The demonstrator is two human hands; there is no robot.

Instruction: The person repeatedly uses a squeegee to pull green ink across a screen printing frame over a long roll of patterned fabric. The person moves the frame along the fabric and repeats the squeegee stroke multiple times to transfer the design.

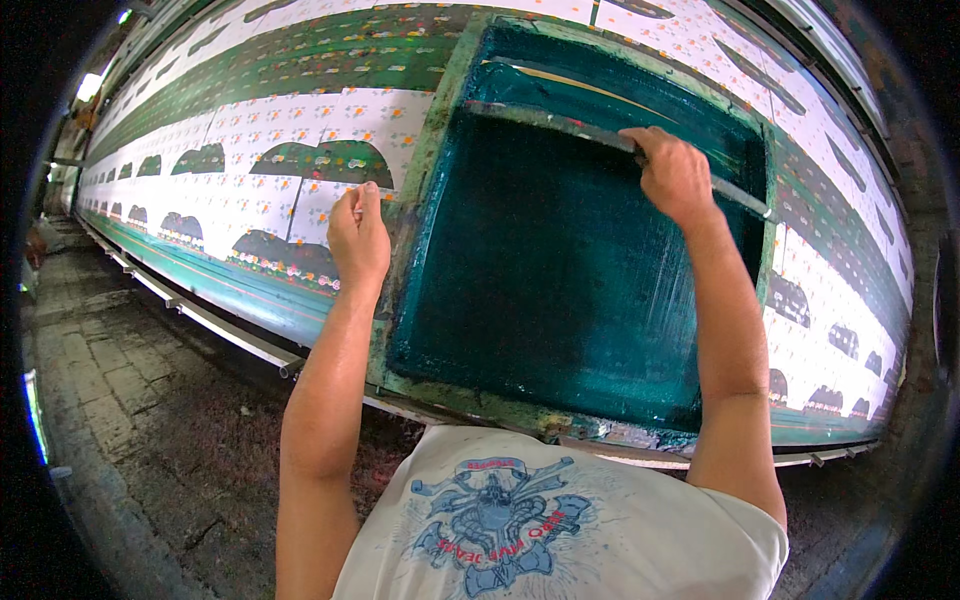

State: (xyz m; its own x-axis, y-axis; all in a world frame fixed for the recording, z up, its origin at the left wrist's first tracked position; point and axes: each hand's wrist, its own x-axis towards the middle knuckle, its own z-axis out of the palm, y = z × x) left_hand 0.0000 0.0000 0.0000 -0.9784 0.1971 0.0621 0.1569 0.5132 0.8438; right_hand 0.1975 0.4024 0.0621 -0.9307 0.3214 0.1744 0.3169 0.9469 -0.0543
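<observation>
A large screen frame (775, 250) with a teal-green coated bed (530, 260) lies on a long printing table. My right hand (672, 175) grips a long flat squeegee bar (535, 118) that stretches across the upper part of the screen, where wet dark teal ink pools behind it. My left hand (358, 228) is closed in a loose pinch just left of the frame, over white printed fabric (365, 115) with orange motifs and dark green curved shapes. Whatever is between those fingers is too small to make out.
The long table of printed fabric (840, 200) runs out to both sides, bending with the lens. A pale metal rail (230, 338) follows its near edge. A stained tiled floor (110, 380) lies below on the left. My body, in a white printed shirt, is at the bottom.
</observation>
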